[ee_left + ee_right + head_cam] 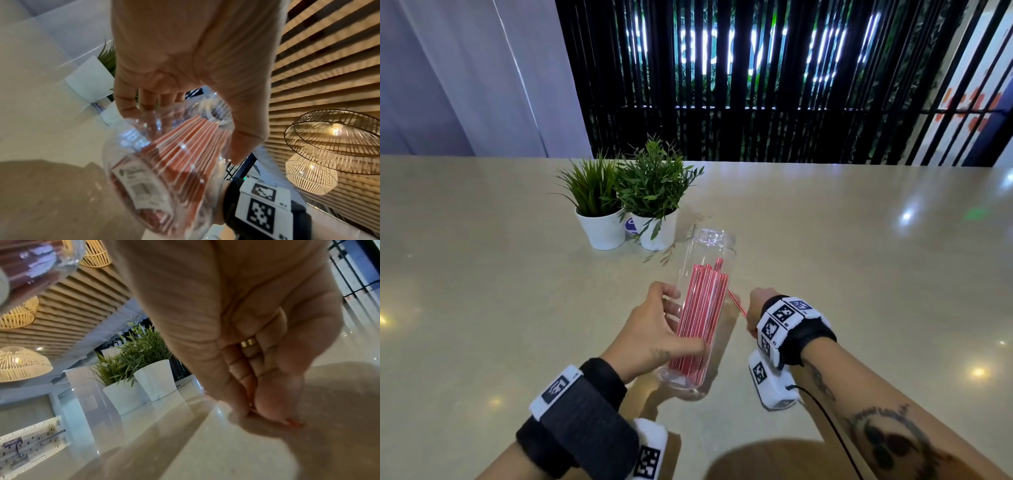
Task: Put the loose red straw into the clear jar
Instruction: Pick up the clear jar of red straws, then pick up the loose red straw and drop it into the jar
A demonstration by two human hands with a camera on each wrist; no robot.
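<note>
A tall clear jar [709,246] holding several red straws [700,318] is tilted away from me above the beige table [482,274]. My left hand [654,329] grips its lower half, fingers and thumb wrapped round the glass; the left wrist view shows the jar [164,162] from its base with my left hand [185,78] round it. A loose red straw [737,304] lies just right of the jar. My right hand [756,308] pinches its near end down at the table; in the right wrist view the right hand [257,386] has fingertips [238,412] closed on the straw's red tip [294,423].
Two small green plants in white pots [602,229] [657,229] stand behind the jar. A black slatted screen [756,85] rises beyond the table's far edge. A brown round shape [767,459] sits at the near edge.
</note>
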